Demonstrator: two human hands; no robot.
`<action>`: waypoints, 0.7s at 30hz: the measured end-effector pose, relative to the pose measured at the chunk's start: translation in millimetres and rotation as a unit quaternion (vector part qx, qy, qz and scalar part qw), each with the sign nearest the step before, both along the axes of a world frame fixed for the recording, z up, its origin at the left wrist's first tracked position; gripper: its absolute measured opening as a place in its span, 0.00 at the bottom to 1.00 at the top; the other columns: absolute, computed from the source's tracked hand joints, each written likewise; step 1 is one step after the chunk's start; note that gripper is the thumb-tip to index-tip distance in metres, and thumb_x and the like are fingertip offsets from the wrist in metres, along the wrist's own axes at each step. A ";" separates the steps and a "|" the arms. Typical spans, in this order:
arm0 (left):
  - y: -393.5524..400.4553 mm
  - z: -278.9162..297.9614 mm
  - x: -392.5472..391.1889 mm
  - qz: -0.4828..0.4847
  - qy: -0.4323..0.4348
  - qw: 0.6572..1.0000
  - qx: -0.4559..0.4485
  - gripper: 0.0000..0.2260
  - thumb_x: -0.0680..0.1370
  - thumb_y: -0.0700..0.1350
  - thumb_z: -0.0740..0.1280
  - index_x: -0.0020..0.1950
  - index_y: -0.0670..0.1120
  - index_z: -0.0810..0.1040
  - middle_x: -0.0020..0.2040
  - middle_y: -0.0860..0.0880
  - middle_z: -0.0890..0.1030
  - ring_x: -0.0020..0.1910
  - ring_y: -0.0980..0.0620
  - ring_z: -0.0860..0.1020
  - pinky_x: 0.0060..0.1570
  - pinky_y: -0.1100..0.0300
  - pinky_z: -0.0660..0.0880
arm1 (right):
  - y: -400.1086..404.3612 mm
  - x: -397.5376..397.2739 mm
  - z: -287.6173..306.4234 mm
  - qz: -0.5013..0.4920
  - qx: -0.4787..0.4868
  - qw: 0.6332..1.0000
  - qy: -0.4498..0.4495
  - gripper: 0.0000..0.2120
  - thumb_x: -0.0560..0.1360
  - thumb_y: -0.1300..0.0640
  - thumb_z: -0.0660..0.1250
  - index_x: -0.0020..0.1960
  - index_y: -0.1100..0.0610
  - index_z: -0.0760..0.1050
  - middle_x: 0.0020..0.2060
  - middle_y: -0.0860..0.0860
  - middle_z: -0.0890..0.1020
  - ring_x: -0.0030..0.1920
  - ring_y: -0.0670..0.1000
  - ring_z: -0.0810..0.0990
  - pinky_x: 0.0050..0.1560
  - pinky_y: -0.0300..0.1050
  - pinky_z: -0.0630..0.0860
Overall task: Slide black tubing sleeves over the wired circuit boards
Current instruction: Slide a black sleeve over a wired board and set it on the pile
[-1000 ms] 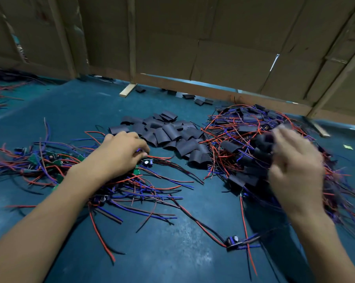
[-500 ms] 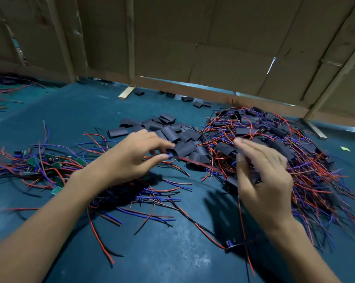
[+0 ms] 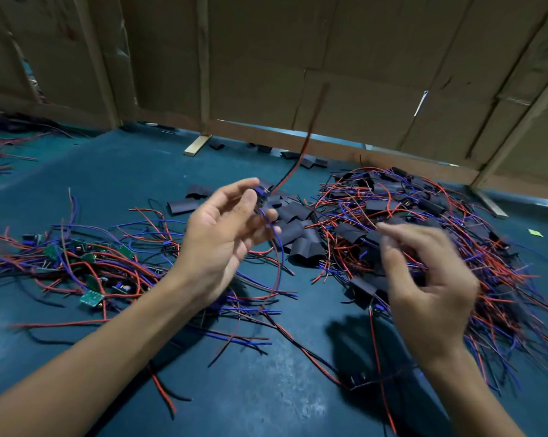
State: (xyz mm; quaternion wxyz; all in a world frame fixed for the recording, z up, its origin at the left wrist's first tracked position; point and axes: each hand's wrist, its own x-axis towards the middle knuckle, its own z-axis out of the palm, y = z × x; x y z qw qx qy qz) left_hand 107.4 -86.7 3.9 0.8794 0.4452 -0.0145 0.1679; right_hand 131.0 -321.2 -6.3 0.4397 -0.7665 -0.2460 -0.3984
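A teal table (image 3: 115,184) fills the lower frame, with cardboard panels (image 3: 345,64) across the top. At the right sits the big heap of sleeved boards (image 3: 449,222), red and blue wires tangled through it; at the left, the pile of bare green boards (image 3: 86,269). Between them, at centre, lie the loose black sleeves (image 3: 301,238). The left hand (image 3: 222,234), raised at centre, pinches 1 small wired board (image 3: 261,192) at its fingertips, its wires trailing up and down. The right hand (image 3: 424,279), lower right and blurred, has loosely curled fingers; I cannot tell whether it holds anything. The sleeves lie between the 2 hands, just beyond the left fingertips, so either hand reaches them; the right looks free to fetch 1.
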 end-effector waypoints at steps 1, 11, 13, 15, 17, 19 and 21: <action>-0.5 -0.3 -0.5 -0.030 0.011 0.999 -0.002 0.10 0.77 0.42 0.67 0.58 0.44 0.78 0.43 0.49 0.81 0.39 0.50 0.83 0.38 0.57 0.81 | 4.3 -1.6 1.0 0.067 0.014 0.995 0.069 0.09 0.78 0.58 0.68 0.56 0.58 0.84 0.50 0.51 0.86 0.51 0.51 0.84 0.54 0.42 0.78; -28.3 -29.7 -17.1 -0.075 -0.070 0.876 0.472 0.03 0.80 0.42 0.70 0.48 0.43 0.79 0.42 0.49 0.85 0.40 0.56 0.82 0.44 0.64 0.77 | 32.3 -9.1 -10.4 0.258 0.202 0.882 0.338 0.11 0.80 0.56 0.64 0.56 0.56 0.84 0.45 0.49 0.87 0.50 0.49 0.84 0.56 0.44 0.80; -21.4 -32.4 -11.7 0.053 -0.114 0.798 0.589 0.04 0.81 0.44 0.69 0.51 0.44 0.81 0.44 0.53 0.82 0.43 0.59 0.78 0.47 0.63 0.75 | 29.9 -4.2 -5.8 0.266 0.311 0.819 0.403 0.12 0.80 0.59 0.63 0.59 0.59 0.81 0.37 0.51 0.83 0.38 0.49 0.80 0.38 0.41 0.79; -11.1 -32.4 -0.3 0.094 -0.146 0.722 0.670 0.09 0.80 0.38 0.68 0.60 0.42 0.80 0.56 0.48 0.80 0.56 0.53 0.76 0.60 0.59 0.72 | 22.4 2.7 -2.6 0.244 0.323 0.796 0.450 0.12 0.81 0.62 0.61 0.62 0.59 0.79 0.32 0.49 0.75 0.30 0.46 0.70 0.26 0.36 0.64; -6.0 -33.3 14.1 0.056 -0.156 0.623 0.765 0.24 0.76 0.32 0.64 0.73 0.42 0.72 0.71 0.44 0.72 0.67 0.44 0.70 0.69 0.52 0.66 | 16.4 9.5 0.0 0.235 0.314 0.781 0.486 0.15 0.79 0.60 0.62 0.64 0.61 0.78 0.30 0.47 0.66 0.27 0.45 0.62 0.24 0.37 0.55; -4.4 -34.9 30.0 0.015 -0.155 0.494 0.855 0.33 0.75 0.34 0.62 0.80 0.44 0.61 0.80 0.46 0.59 0.72 0.42 0.63 0.72 0.49 0.63 | 15.2 11.5 2.6 0.244 0.316 0.757 0.517 0.21 0.75 0.52 0.65 0.64 0.62 0.78 0.30 0.46 0.63 0.27 0.44 0.61 0.24 0.37 0.53; -4.2 -36.6 41.9 -0.008 -0.167 0.412 0.896 0.32 0.78 0.36 0.60 0.82 0.46 0.56 0.81 0.48 0.57 0.70 0.43 0.64 0.71 0.50 0.64 | 13.7 12.7 3.0 0.249 0.300 0.758 0.522 0.22 0.76 0.48 0.65 0.60 0.64 0.80 0.30 0.47 0.63 0.28 0.45 0.62 0.25 0.39 0.52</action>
